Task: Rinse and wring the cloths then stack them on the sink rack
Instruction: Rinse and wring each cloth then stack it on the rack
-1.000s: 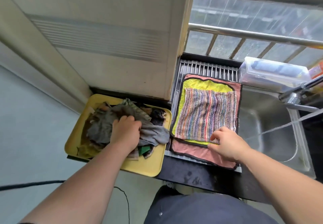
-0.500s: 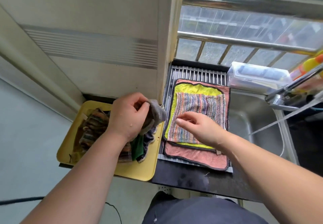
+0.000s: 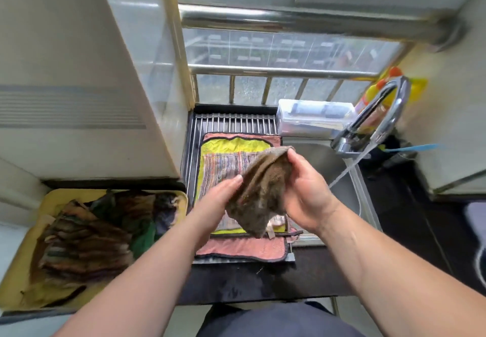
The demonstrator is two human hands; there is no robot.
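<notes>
My left grip [image 3: 218,201] and right grip [image 3: 306,194] both pinch the brown cloth [image 3: 260,192], over the stacked cloths [image 3: 236,249] on the sink rack [image 3: 234,120].

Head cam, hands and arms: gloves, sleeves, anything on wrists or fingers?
No gloves: left hand and right hand are bare. Left forearm and right forearm uncovered to the frame edge, no sleeve in view. No watch, band or ring visible; blur could hide a thin one.

The brown cloth [image 3: 260,192] covers the fingers of the left hand [image 3: 214,203], probably curled.
</notes>
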